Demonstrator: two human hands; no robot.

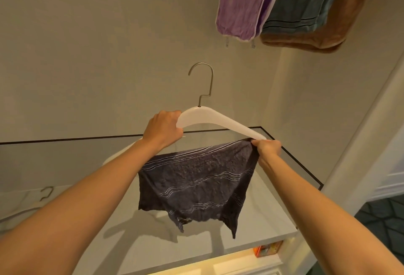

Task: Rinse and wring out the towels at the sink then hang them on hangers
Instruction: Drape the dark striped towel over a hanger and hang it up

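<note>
**Dark towel being fitted on hanger, three already hung**

The hanger (218,119) was held up above the bench (43,161). It was gripped by the left hand (162,129) near its left shoulder, with the fingers (175,119) curled round the white arm. The dark striped towel (196,178) was draped under the hanger, hanging free over the bench. Its top corner was pinched by the right hand (267,147) against the hanger's right end, fingers pressed together on the cloth.

Progress, judged: late stage. Rinsing and wringing were taken as done for this towel, and no sink was in view. The towel was not yet spread evenly, and the hanger was not yet hooked up.

Counts:
- Towels: four. One was in hand, and three were hung overhead: purple towel (238,1), teal towel (301,1), brown towel (341,23).
- Hangers seen: two. One was held, and a spare hanger (46,194) lay on the bench at left.
</note>
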